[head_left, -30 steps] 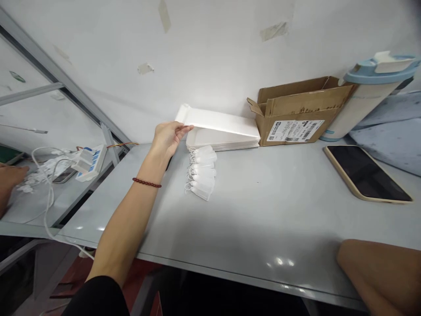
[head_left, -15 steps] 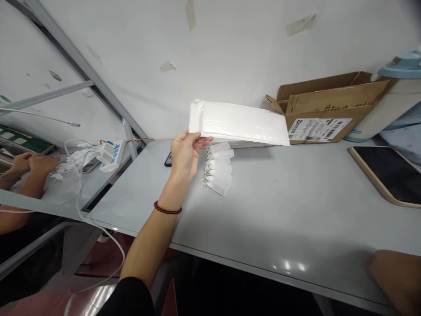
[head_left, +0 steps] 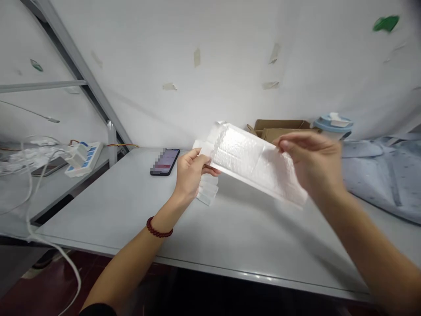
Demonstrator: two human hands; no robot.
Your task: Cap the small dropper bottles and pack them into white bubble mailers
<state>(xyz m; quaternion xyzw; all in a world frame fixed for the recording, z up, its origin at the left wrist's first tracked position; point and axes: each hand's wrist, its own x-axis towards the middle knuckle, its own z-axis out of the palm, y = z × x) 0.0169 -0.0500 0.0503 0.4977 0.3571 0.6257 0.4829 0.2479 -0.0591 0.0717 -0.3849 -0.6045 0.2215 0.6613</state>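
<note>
I hold a white padded mailer envelope (head_left: 253, 162) in the air above the grey table (head_left: 131, 210), tilted down to the right. My left hand (head_left: 192, 171) pinches its flap end. My right hand (head_left: 312, 162) grips its far right part, fingers curled over the top edge; this hand is blurred. Below the envelope lies a row of small white tagged packets (head_left: 208, 193), partly hidden by my left hand.
A dark phone (head_left: 165, 161) lies on the table at the back left. A cardboard box (head_left: 279, 127) and a blue-lidded jug (head_left: 332, 123) stand by the wall. Light blue cloth (head_left: 381, 171) covers the right. A power strip (head_left: 82, 159) and white cables sit on the left bench.
My left hand lifted one envelope off the stack and brought it toward me. My right hand came up from the table edge and took the envelope's other end. The view turned right.
</note>
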